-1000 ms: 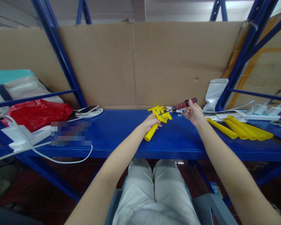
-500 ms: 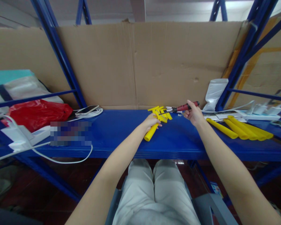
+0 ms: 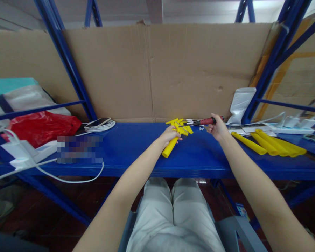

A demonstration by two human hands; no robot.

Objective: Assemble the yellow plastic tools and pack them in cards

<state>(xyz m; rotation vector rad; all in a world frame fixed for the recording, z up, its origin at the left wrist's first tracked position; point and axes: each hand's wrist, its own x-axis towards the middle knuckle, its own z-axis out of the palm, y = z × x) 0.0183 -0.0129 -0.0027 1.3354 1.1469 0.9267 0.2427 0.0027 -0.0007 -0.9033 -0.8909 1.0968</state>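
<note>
My left hand (image 3: 171, 135) is closed around a yellow tube-shaped handle (image 3: 169, 148), whose round end points toward me over the blue shelf. In my right hand (image 3: 217, 127) is a red and black screwdriver (image 3: 208, 121), held nearly level with its shaft pointing left toward the yellow piece. Whether its tip touches that piece I cannot tell. Several small yellow parts (image 3: 184, 130) lie just beyond my left hand. White-ended thin rods (image 3: 191, 121) lie behind them, and tiny metal pieces (image 3: 201, 128) rest near my right fingers.
More yellow tube handles (image 3: 270, 143) lie at right, by a white power strip (image 3: 291, 130). At left are a phone (image 3: 97, 122) on a coiled white cable, a red plastic bag (image 3: 44, 127) and white chargers (image 3: 22, 154). A cardboard sheet (image 3: 152, 73) backs the blue shelf (image 3: 126, 150).
The screwdriver and my right hand have shifted slightly to the right, away from my left hand. My left hand keeps its hold on the yellow handle, almost in the same place.
</note>
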